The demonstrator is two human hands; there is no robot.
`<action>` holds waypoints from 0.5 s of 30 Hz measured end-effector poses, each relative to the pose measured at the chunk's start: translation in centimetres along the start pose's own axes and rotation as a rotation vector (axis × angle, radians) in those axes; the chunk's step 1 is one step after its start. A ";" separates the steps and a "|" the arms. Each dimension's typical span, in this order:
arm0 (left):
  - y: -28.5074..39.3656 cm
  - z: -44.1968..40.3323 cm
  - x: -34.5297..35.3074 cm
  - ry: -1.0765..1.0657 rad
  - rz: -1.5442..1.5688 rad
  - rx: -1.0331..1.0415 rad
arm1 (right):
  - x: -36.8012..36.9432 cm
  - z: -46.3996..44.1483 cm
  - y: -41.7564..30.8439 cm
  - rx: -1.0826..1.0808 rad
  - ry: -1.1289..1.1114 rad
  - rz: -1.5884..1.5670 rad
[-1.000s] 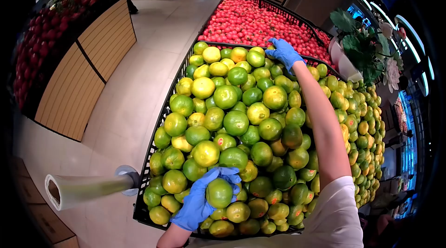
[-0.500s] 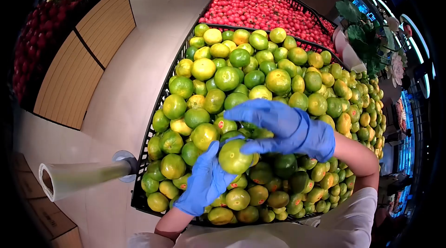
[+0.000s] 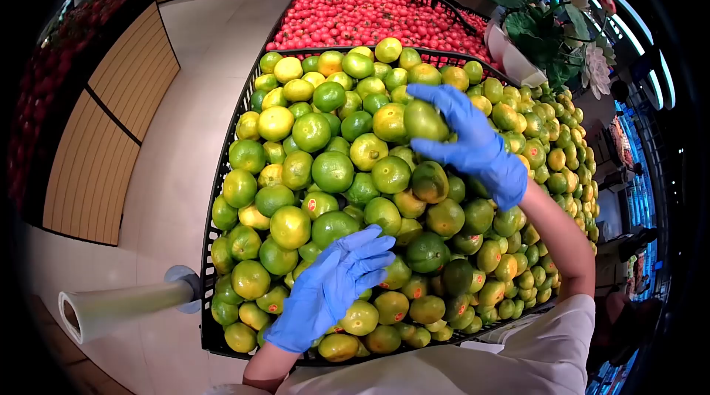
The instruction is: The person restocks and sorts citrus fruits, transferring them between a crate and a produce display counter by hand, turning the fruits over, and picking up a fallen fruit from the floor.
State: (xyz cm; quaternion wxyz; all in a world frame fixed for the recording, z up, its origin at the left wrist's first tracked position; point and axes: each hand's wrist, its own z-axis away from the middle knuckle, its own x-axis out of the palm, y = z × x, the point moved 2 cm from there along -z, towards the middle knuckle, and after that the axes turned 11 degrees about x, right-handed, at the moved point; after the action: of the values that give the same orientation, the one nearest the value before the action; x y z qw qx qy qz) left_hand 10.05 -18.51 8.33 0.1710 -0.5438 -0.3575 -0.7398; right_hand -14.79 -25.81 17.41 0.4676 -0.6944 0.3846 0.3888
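My right hand (image 3: pixel 477 147), in a blue glove, grips a green mandarin (image 3: pixel 425 121) between thumb and fingers over the far half of the heap. My left hand (image 3: pixel 329 288), gloved the same way, is open above the near side with its palm turned up and fingers stretched. Nothing lies in it. Beneath both hands is a big pile of green and yellow mandarins (image 3: pixel 332 171), some with small red stickers. A black crate (image 3: pixel 209 277) with slotted walls bounds the pile.
Beyond the mandarins is a crate of small red cherry tomatoes (image 3: pixel 370 14). A roll of clear plastic bags (image 3: pixel 122 306) juts out at the left. A white planter (image 3: pixel 514 55) with leaves and flowers stands at the far right. Wood-panelled stands (image 3: pixel 111 143) line the aisle.
My right hand has moved away from my left, up and over the pile, with a mandarin in it. My left hand no longer has a mandarin at its fingers. The view has shifted slightly.
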 end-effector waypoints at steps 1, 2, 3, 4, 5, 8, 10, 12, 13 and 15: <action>-0.2 0.0 -0.5 -0.001 -0.039 -0.035 | -0.4 -1.4 3.5 0.091 0.056 -0.010; -0.3 0.2 -0.3 0.046 -0.019 -0.018 | -1.0 -2.8 6.5 0.117 0.116 -0.026; -0.7 0.3 -0.6 0.044 -0.022 -0.018 | -1.4 -4.2 9.4 0.141 0.175 -0.043; -1.1 0.3 -1.0 0.041 0.003 -0.040 | -1.6 -5.5 12.2 0.202 0.232 -0.032; -1.4 0.3 -1.3 0.039 0.027 -0.062 | -1.6 -6.7 14.6 0.262 0.291 -0.023; -1.4 0.4 -1.6 0.047 0.015 -0.051 | -0.2 -9.4 21.1 0.497 0.281 -0.115; -1.2 0.4 -2.0 0.046 -0.008 -0.022 | 1.2 -10.0 22.2 0.515 0.243 -0.028; -1.0 0.5 -2.1 0.081 -0.019 0.010 | 2.5 -11.0 23.2 0.502 0.125 0.176; -0.9 0.6 -2.3 0.114 -0.025 0.041 | 2.7 -11.3 23.7 0.504 0.117 0.170; -1.0 0.6 -2.9 0.124 -0.031 0.047 | 2.4 -11.3 24.0 0.556 0.049 -0.152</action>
State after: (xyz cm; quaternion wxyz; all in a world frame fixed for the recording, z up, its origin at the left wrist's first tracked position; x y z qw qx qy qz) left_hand 10.84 -17.82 5.39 0.1943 -0.4871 -0.3718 -0.7660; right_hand -33.32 -43.33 9.75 0.6586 -0.5755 0.4345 0.2154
